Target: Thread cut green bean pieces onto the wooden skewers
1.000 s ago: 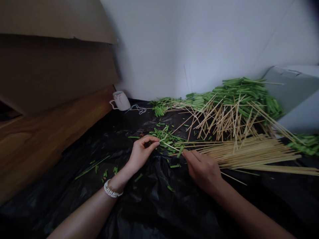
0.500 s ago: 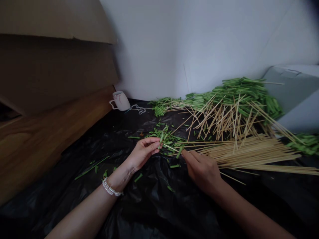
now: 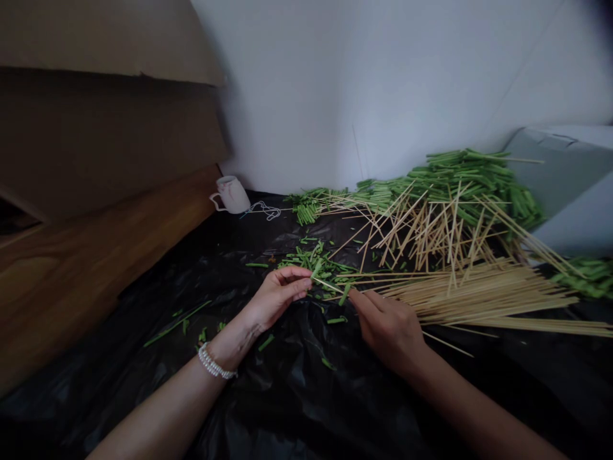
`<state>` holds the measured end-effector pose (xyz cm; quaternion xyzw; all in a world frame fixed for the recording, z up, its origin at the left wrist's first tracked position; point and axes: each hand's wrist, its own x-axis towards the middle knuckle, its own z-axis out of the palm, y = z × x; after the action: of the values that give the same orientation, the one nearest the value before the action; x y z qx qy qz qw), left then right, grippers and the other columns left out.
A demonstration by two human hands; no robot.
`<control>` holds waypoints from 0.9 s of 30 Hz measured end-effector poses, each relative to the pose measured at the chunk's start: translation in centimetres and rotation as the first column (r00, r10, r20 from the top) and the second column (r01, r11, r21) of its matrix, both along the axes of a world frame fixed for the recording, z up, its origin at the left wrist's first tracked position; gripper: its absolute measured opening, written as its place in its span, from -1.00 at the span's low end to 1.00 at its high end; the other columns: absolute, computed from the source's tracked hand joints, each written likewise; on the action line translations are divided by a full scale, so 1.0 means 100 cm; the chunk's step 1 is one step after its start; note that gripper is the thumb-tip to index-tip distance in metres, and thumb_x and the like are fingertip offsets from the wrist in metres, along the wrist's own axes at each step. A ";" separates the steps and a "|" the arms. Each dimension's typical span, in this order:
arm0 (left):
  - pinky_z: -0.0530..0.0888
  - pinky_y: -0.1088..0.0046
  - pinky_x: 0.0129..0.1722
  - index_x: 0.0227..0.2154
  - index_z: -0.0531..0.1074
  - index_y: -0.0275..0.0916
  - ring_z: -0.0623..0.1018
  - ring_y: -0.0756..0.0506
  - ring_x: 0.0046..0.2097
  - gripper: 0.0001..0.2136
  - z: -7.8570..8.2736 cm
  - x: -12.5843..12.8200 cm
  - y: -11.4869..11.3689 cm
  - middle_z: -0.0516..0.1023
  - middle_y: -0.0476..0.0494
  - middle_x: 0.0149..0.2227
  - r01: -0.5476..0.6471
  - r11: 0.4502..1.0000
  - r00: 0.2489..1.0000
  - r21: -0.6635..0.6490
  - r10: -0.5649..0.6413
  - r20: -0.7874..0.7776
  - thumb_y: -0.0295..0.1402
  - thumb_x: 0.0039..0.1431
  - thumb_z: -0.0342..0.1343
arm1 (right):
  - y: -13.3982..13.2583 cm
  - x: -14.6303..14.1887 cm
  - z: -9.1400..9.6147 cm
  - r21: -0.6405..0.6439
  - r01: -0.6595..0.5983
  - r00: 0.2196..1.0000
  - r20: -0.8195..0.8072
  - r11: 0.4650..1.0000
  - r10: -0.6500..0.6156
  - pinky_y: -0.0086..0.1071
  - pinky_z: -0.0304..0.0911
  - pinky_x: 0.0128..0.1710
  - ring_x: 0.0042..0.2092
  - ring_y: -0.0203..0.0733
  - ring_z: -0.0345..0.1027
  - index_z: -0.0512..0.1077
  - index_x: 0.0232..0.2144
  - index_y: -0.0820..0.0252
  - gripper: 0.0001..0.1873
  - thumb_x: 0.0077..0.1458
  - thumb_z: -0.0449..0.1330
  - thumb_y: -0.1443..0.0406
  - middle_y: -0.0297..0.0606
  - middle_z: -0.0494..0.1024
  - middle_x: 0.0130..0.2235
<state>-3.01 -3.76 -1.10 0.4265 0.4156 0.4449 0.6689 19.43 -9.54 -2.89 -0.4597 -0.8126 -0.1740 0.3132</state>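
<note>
Head view, clock directions from its middle. At 6 o'clock, a green piece [image 3: 317, 269], pinched between thumb and finger of the left hand [image 3: 280, 295], with hardly any gap between those fingertips. At 4 o'clock, the right hand [image 3: 390, 326], curled tightly around a stick [image 3: 329, 285] aimed toward 10 o'clock at the pinched piece. Just beside the right fingertips, crosswise on that stick, a second piece [image 3: 345, 294], apparently threaded.

Just changed: left hand slightly nearer the right than a second ago; green piece turned from nearly level to leaning toward 1 o'clock; right hand almost unmoved. Meaning, by judgement: piece and stick tip brought together, with piercing too small to confirm.

Just beyond the left fingertips, loose cuttings [image 3: 302, 256]. Toward 3:30, a stick pile [image 3: 479, 297]; before 3, a green heap [image 3: 472, 169]. Underneath, a black sheet [image 3: 306, 399].
</note>
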 end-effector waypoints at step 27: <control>0.38 0.62 -0.42 -0.42 0.60 -0.29 0.46 0.11 -0.47 -0.75 -0.003 0.001 0.001 0.56 -0.04 -0.47 0.034 0.993 0.995 -0.109 -0.024 0.094 -0.38 -0.23 0.46 | -0.002 -0.003 0.003 0.051 -0.059 0.997 -0.049 0.997 0.062 -0.36 0.02 -0.46 -0.51 -0.31 0.22 0.49 -0.20 0.26 -0.72 0.20 0.00 0.48 -0.37 0.42 -0.51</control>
<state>-2.89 -3.64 -1.39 0.3737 0.4020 0.4308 0.7164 19.11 -9.76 -2.56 -0.4313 -0.8135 -0.1728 0.3499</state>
